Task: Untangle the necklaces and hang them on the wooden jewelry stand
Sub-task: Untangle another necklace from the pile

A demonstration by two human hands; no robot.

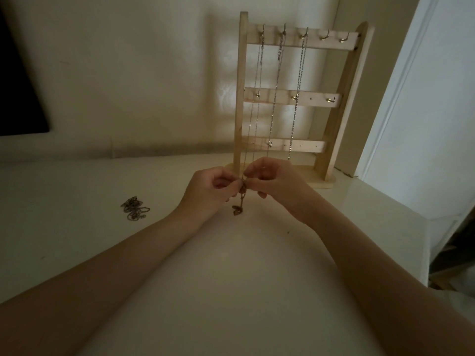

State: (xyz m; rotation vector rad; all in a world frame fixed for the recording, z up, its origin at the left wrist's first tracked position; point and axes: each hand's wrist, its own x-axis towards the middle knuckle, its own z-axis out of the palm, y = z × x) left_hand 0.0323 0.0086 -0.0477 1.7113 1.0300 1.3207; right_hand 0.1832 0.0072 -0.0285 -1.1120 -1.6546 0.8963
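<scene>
Necklace in hand (242,195): a dark chain held just above the worktop (231,278), in front of the stand's base; its lower end with a small pendant dangles below the fingers; whether it runs up to a hook cannot be told
Left hand (209,192): fingers curled, thumb and fingertips pinching the chain from the left
Right hand (276,185): fingers curled, thumb and forefinger pinching the same chain from the right, just beside the left hand's grip
Wooden jewelry stand (240,98): upright at the back of the worktop, near the wall; three crossbars; five hooks on the top bar
Hanging chains (298,93): three hang from the top bar's three left hooks; the two right hooks are bare
Tangled necklaces (134,208): one small heap lying on the worktop, well left of the hands; the number of chains in it cannot be told
Writing: none legible
</scene>
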